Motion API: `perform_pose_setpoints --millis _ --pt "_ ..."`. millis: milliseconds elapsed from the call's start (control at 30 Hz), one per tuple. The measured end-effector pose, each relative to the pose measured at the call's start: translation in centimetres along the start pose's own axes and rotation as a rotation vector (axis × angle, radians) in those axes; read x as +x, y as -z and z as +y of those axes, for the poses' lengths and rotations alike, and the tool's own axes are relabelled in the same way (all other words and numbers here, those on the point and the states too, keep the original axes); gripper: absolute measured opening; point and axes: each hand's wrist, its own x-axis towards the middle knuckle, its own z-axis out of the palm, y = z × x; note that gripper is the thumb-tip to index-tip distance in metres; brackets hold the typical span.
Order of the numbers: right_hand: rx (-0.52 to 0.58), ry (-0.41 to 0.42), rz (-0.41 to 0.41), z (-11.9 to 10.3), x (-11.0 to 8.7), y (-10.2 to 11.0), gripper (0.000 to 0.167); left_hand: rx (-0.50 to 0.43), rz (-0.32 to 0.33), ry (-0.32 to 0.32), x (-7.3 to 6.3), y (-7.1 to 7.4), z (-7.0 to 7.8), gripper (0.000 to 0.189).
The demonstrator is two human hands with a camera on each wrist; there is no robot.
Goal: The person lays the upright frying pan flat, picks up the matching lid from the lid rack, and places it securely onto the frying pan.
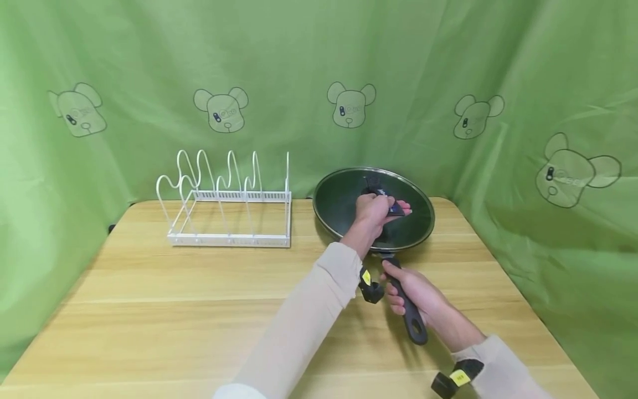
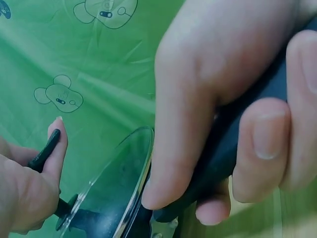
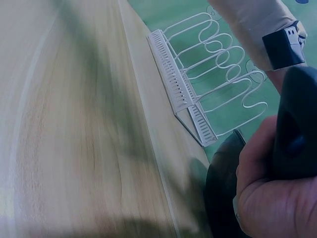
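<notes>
A glass lid [image 1: 336, 202] with a metal rim covers a dark frying pan [image 3: 223, 186] at the table's back right. My left hand [image 1: 374, 210] grips the black lid handle [image 2: 47, 148], its thumb on one side and fingers on the other. With fingers curled round it, my right hand [image 1: 416, 291] holds the pan's black handle [image 1: 411, 318], which points toward me above the table. In the left wrist view my right hand [image 2: 198, 99] looms close. The pan's base is hidden, so I cannot tell whether it touches the table.
A white wire rack [image 1: 229, 241] with upright loops stands at the table's back left, left of the pan. Green curtains [image 1: 284, 66] with bear-head drawings hang behind and beside the wooden table [image 1: 164, 310]. Each wrist carries a black camera [image 1: 371, 288].
</notes>
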Motion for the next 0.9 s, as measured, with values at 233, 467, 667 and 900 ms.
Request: perform_pose_setpoints --millis 233,467,667,900 --pt "0.008 0.005 -0.009 0.0 0.2 -0.4 0.033 0.021 -0.002 0.006 0.2 0.4 0.2 0.015" --pt "0.011 0.003 -0.018 -0.1 0.3 -0.4 0.033 0.016 -0.015 -0.002 0.2 0.5 0.2 0.015" --pt "0.003 -0.002 -0.012 -0.1 0.3 -0.3 0.034 -0.014 -0.044 0.043 -0.2 0.9 0.6 0.022" --pt "0.002 -0.011 0.017 0.0 0.1 0.0 0.035 0.102 -0.179 0.18 -1.5 2.3 2.3 0.029"
